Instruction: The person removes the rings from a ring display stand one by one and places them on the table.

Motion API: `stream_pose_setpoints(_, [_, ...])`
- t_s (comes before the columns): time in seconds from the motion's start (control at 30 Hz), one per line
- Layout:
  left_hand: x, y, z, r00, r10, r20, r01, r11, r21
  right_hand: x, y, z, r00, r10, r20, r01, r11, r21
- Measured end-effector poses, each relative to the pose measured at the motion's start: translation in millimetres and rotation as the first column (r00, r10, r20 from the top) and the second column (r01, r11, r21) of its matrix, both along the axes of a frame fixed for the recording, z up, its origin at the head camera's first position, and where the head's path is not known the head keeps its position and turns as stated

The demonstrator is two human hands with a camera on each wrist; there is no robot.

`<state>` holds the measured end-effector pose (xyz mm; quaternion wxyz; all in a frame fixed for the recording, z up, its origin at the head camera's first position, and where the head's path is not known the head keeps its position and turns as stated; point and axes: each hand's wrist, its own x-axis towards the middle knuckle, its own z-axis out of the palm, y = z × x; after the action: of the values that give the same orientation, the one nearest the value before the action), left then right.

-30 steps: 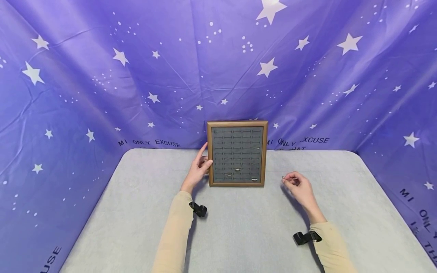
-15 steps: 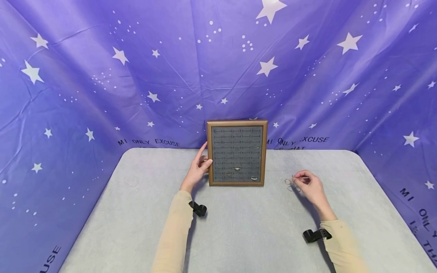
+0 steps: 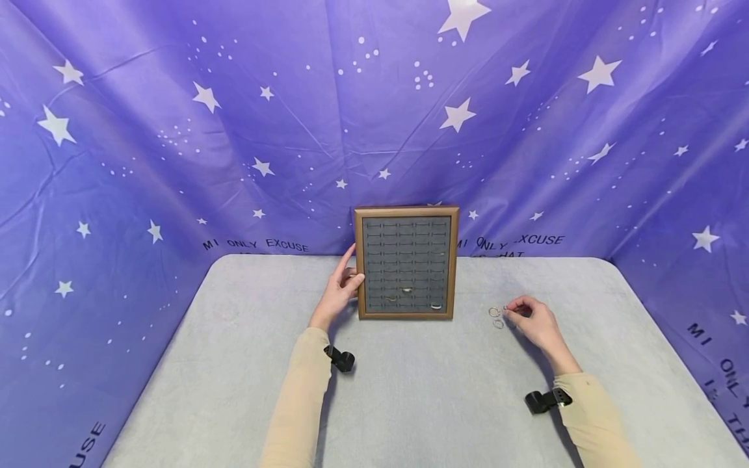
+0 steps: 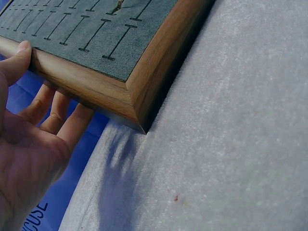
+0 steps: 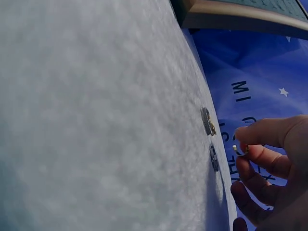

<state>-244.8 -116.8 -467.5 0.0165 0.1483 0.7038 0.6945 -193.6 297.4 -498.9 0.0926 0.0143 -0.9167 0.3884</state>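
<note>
hands: left (image 3: 338, 294) grips wooden frame (image 3: 406, 211), right (image 3: 535, 322) seemingly pinches round ring (image 5: 235, 148).

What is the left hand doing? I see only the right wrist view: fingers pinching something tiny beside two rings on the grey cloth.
Observer: The left hand holds the left edge of a wooden frame, with the thumb on its front and the fingers behind.
Operator: What is in that frame?
Observer: A grey slotted board, with three rings in its lower rows.
Operator: Where do my two rings lie relative to the frame?
Observer: The two loose rings lie on the table, to the right of the frame's lower corner. They are just left of the right hand, whose grip pinches a small ring.
</note>
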Motion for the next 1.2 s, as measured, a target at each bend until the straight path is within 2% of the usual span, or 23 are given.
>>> stream_pose_setpoints(0.27, [-0.5, -0.1, -1.7, 1.0, -0.002, -0.011, 0.003, 1.0, 0.007, -1.4, 4.5, -2.1, 0.993, -0.021, 0.116, 0.016, 0.999, 0.044])
stream_pose_setpoints(0.4, [-0.4, -0.6, -1.6, 1.0, -0.005, -0.023, 0.005, 1.0, 0.011, -3.6, 4.9, -2.2, 0.991, -0.011, 0.137, 0.003, 0.998, 0.061])
stream_pose_setpoints(0.83, [-0.7, 0.0, -1.0, 0.999, -0.01, -0.032, 0.011, 1.0, 0.012, -5.4, 6.7, -1.5, 0.993, 0.026, 0.113, -0.032, 0.998, 0.049])
stream_pose_setpoints(1.2, [-1.9, -0.5, -4.0, 1.0, -0.019, -0.023, 0.019, 0.999, 0.031, 4.4, 14.0, 3.8, 1.0, -0.009, 0.028, 0.011, 0.995, -0.098])
